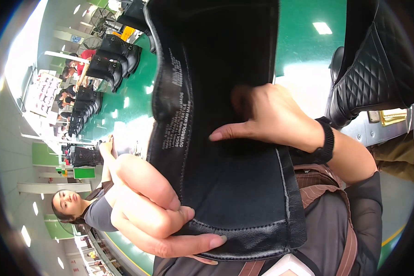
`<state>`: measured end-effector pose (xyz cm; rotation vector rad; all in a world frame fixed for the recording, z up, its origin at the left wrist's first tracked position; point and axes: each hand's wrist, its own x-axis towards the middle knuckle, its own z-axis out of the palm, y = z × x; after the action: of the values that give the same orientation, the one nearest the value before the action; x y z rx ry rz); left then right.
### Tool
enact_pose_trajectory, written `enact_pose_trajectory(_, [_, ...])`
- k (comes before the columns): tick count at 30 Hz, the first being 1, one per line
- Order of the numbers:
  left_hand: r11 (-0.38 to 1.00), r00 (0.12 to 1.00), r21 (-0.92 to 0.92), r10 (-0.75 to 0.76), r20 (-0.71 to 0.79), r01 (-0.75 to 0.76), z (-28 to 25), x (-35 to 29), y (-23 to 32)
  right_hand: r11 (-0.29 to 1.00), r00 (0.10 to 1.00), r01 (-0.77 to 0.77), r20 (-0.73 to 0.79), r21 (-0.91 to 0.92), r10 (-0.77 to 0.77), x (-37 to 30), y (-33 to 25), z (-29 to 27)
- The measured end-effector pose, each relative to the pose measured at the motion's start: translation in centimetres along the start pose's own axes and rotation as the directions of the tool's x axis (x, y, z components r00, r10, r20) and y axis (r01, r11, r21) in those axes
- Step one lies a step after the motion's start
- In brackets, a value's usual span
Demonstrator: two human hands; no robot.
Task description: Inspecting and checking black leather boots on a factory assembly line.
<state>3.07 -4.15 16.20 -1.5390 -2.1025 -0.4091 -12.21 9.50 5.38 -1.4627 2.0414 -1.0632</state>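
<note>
A black boot shaft [230,193] lies opened out in front of me, its dark lining and stitched top edge facing up. Light printed lines run along the left inner side. At the lower left, my left hand [147,211] pinches the stitched border, thumb and fingers closed over the leather. My right hand [271,115], with a black band at the wrist, reaches over the lining from the right. Its thumb is stretched out and apart from the other fingers, which are blurred and partly lost against the dark interior. I see nothing held in it.
A black quilted boot [372,78] stands at the right, near a yellow pad [393,122]. Black boots [110,60] line the green surface [303,46] at the left. A co-worker [99,211] in a grey top is at the lower left; other people are farther back.
</note>
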Motion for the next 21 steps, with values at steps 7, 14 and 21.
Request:
enact_pose_trajectory(7, [0.865,0.87,0.096,-0.489,-0.061,0.493,-0.9,0.3,3.1,0.992,0.992,0.126,-0.022,0.0,-0.126,2.1,5.2,2.1])
enact_pose_trajectory(14, [0.962,0.929,-0.04,-0.25,0.272,0.271,-4.6,-1.4,0.8,0.987,0.964,0.107,0.232,0.124,-0.133,1.5,3.9,-0.4])
enact_pose_trajectory(21, [0.899,0.892,0.036,-0.426,-0.147,0.436,-2.0,-4.1,1.6,0.983,0.932,0.034,0.349,0.181,-0.097,2.0,3.4,-0.6])
